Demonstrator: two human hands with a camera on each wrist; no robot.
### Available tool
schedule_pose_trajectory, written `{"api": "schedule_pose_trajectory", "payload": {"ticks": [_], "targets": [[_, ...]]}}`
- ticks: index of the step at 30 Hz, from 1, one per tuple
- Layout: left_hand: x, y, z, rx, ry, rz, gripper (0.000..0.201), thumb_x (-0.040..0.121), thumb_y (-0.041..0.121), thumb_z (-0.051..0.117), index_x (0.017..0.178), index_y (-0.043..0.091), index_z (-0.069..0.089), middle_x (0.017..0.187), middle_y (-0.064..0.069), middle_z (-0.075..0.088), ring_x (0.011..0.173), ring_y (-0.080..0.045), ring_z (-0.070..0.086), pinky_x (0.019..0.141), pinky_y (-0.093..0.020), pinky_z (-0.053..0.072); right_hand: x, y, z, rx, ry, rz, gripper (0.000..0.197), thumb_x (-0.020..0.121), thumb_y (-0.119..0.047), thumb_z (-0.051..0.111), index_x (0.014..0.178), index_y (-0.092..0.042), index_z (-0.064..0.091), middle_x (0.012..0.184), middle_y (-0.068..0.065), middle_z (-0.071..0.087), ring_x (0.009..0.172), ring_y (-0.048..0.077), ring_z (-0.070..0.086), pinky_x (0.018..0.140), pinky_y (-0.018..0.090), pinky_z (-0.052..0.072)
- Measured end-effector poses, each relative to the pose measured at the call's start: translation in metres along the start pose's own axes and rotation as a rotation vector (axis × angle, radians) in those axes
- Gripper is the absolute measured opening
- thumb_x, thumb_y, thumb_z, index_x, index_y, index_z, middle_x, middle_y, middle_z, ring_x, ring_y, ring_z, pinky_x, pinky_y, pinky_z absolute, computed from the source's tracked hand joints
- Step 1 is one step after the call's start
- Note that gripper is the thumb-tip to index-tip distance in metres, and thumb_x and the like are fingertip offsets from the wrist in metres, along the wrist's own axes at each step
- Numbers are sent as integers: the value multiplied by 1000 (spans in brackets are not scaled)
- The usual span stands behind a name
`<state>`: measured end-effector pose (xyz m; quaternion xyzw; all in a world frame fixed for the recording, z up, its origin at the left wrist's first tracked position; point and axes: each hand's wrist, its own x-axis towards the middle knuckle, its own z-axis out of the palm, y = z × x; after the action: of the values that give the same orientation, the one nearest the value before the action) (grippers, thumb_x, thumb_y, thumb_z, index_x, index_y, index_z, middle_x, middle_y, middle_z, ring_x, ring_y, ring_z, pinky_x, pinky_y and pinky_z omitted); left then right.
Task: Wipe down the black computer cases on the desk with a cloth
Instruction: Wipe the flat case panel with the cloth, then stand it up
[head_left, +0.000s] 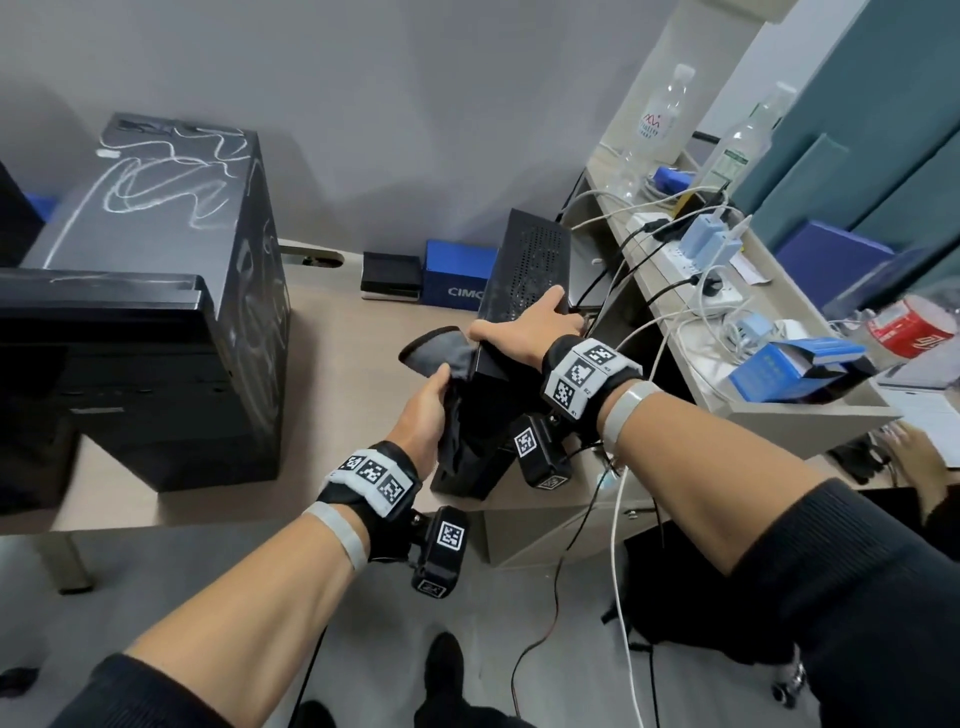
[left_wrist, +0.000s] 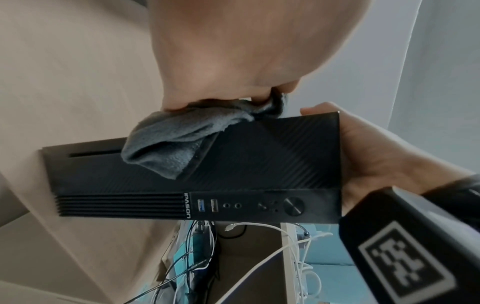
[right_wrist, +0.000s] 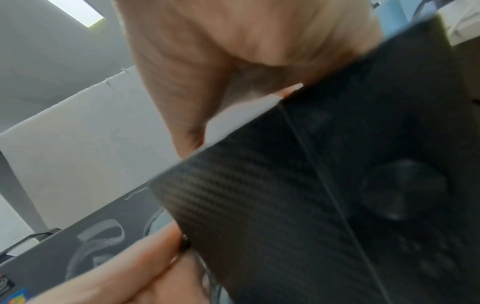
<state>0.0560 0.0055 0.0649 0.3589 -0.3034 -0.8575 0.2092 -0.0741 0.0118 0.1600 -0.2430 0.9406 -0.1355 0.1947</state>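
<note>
A slim black computer case (head_left: 535, 260) stands on edge on the beige desk (head_left: 337, 395), near its right end. My right hand (head_left: 524, 332) grips the case's near top edge, thumb on the left face and fingers over the right. My left hand (head_left: 423, 410) holds a grey cloth (head_left: 441, 353) bunched against the case's left face. In the left wrist view the cloth (left_wrist: 168, 144) hangs over the ribbed front panel (left_wrist: 259, 160). The right wrist view is filled by the case (right_wrist: 285, 205). A large black tower (head_left: 156, 208) with white scribble marks stands at the left.
Another black unit (head_left: 104, 353) sits in front of the tower. A blue box (head_left: 457, 275) and a small black box (head_left: 389, 275) lie by the wall. The raised shelf on the right holds a power strip (head_left: 680, 254), cables, bottles (head_left: 654, 124) and a red can (head_left: 914, 327). Another person's hand (head_left: 914, 457) is at the far right.
</note>
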Motion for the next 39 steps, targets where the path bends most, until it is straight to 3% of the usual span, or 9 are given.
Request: {"api": "schedule_pose_trajectory", "payload": {"ticks": [4, 11, 14, 17, 20, 27, 32, 35, 39], "targets": [[-1, -5, -6, -7, 69, -10, 34, 108, 34, 37, 112, 14, 65, 92, -1, 73, 67, -6, 72, 50, -17, 52, 0, 1, 4, 57, 63, -2, 128, 59, -69, 75, 154, -24, 0, 141, 25, 32, 124, 41, 44, 95, 44, 43], [1, -20, -55, -161, 239, -64, 37, 105, 35, 46, 126, 10, 63, 125, -9, 69, 88, -15, 66, 83, -31, 49, 14, 5, -4, 312, 115, -67, 124, 31, -71, 80, 134, -27, 27, 123, 8, 58, 111, 32, 58, 91, 44, 54], [5, -21, -81, -158, 401, -73, 35, 103, 38, 51, 118, 10, 65, 104, -9, 70, 81, -21, 65, 67, -31, 49, 14, 22, -10, 599, 53, -109, 96, 45, -45, 89, 125, -17, 43, 110, 4, 66, 96, 23, 66, 76, 34, 57], [13, -14, -103, -70, 508, -48, 40, 95, 47, 58, 118, 15, 66, 112, -9, 70, 91, -26, 65, 85, -37, 53, 13, 54, -6, 841, -24, -154, 63, 60, -23, 87, 114, -14, 58, 100, 6, 73, 87, 20, 72, 66, 27, 58], [40, -22, -129, 28, 584, -94, 74, 79, 59, 64, 133, 10, 61, 130, -12, 66, 107, -31, 66, 104, -48, 49, 28, 88, 19, 905, -98, -145, 74, 56, -29, 86, 123, -12, 60, 106, 4, 74, 96, 18, 72, 78, 29, 56], [26, -19, -117, 276, 624, -96, 59, 105, 40, 46, 149, 1, 40, 153, -10, 42, 140, -29, 42, 117, -37, 31, 105, 169, 79, 869, -261, -27, 129, 48, -51, 92, 155, -20, 27, 156, 2, 39, 137, 18, 46, 115, 44, 38], [48, -16, -132, 501, 743, -72, 66, 95, 53, 50, 139, 4, 54, 146, -17, 52, 131, -33, 52, 112, -42, 38, 76, 179, 92, 953, -438, 82, 28, 85, -24, 65, 108, -9, 59, 81, -2, 74, 73, 6, 70, 68, 22, 51], [45, -13, -128, 674, 769, -56, 64, 91, 56, 44, 135, 12, 58, 145, -15, 54, 129, -36, 51, 109, -43, 38, 76, 190, 129, 989, -506, 213, 69, 65, -47, 75, 123, -11, 64, 113, 10, 71, 98, 26, 68, 70, 28, 55], [43, -20, -128, 765, 820, -58, 57, 97, 50, 42, 135, 11, 57, 144, -15, 53, 129, -35, 51, 110, -43, 37, 89, 196, 164, 1056, -612, 295, 77, 62, -52, 77, 125, -9, 68, 118, 16, 70, 102, 31, 67, 89, 38, 54]]}}
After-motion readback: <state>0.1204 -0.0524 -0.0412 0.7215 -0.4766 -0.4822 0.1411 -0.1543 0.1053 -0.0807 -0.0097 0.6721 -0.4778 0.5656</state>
